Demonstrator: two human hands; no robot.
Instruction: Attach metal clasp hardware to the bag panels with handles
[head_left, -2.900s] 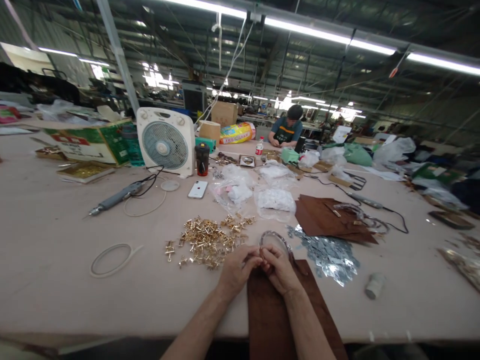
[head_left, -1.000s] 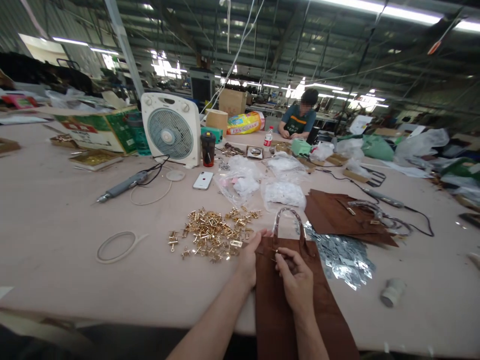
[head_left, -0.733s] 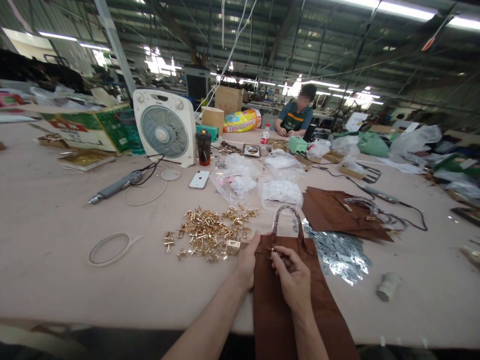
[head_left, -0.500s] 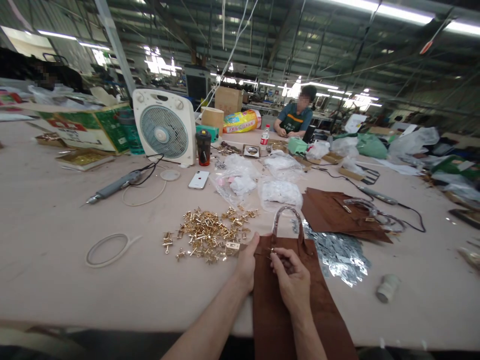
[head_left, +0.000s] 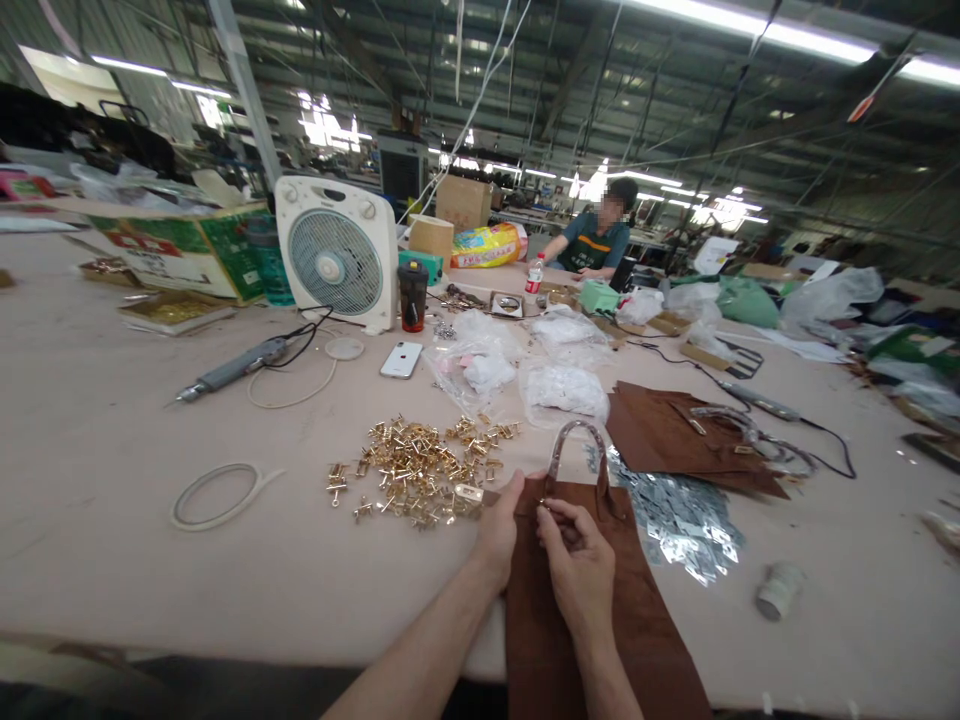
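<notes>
A brown bag panel (head_left: 592, 630) with a plastic-wrapped handle (head_left: 577, 432) lies in front of me and hangs over the table's front edge. My left hand (head_left: 501, 535) grips its left upper edge, thumb on top and the other fingers hidden behind. A strap with a gold metal plate (head_left: 469, 493) sticks out left of that hand. My right hand (head_left: 577, 560) pinches a small gold clasp piece (head_left: 543, 505) against the panel just below the handle's left end. To the left spreads a heap of gold clasp pieces (head_left: 420, 465).
Flat silver metal plates (head_left: 686, 525) and stacked brown panels (head_left: 660, 430) lie to the right, near a small cylinder (head_left: 780, 590). A tape roll (head_left: 217, 497), an electric screwdriver (head_left: 232, 370), a phone (head_left: 401, 360) and a fan (head_left: 337, 255) stand or lie left. A co-worker (head_left: 596, 235) sits across the table.
My right hand has shifted slightly, bringing the gold clasp piece closer against the panel. My left hand keeps its hold. The co-worker's arm has reached out to the side.
</notes>
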